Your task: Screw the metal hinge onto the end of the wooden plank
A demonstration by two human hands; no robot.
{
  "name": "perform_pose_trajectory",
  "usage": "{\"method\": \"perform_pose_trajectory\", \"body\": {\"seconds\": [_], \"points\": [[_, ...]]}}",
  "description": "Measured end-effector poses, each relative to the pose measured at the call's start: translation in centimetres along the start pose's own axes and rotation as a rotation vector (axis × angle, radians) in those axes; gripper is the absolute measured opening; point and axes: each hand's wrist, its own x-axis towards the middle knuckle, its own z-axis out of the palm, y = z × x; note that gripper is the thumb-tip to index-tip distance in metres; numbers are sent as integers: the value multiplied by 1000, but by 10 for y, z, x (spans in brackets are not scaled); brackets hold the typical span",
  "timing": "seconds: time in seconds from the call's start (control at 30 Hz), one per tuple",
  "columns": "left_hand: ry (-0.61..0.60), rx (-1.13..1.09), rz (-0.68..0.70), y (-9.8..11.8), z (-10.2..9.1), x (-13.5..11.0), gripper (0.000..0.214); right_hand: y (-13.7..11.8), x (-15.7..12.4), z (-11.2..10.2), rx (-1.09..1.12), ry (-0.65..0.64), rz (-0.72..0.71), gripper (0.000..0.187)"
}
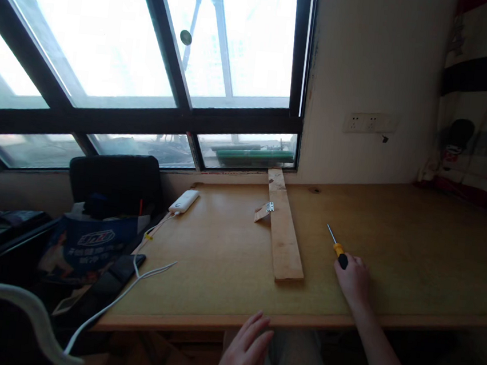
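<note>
My right hand (353, 279) is wrapped round the black and yellow handle of a screwdriver (339, 251), resting on the right part of the table. Its metal shaft points away and to the left. Left of it lies a long wooden board (285, 241), reaching back to the window sill. A metal hinge (271, 207) sits on the board's left edge and joins it to a small wooden piece (262, 212), which is tilted. My left hand (246, 349) is at the table's front edge, fingers extended, holding nothing.
The wooden table (215, 248) spans the view below a dark-framed window (185, 111). A white power bank (184, 201) with a white cable (130, 286) lies at its left. Beyond are a blue bag (91, 242) and a black chair (114, 179). Sockets (363, 122) and a curtain (483, 108) are at right.
</note>
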Motion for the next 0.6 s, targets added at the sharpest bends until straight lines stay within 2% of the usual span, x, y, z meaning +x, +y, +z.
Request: {"method": "perform_pose_trajectory", "body": {"seconds": [0.37, 0.6], "points": [[-32, 36, -17, -1, -9, -4, 31, -1, -6, -3, -36, 47, 16, 43], [-5, 16, -8, -3, -8, -8, 31, 2, -3, -2, -33, 25, -52, 30]]}}
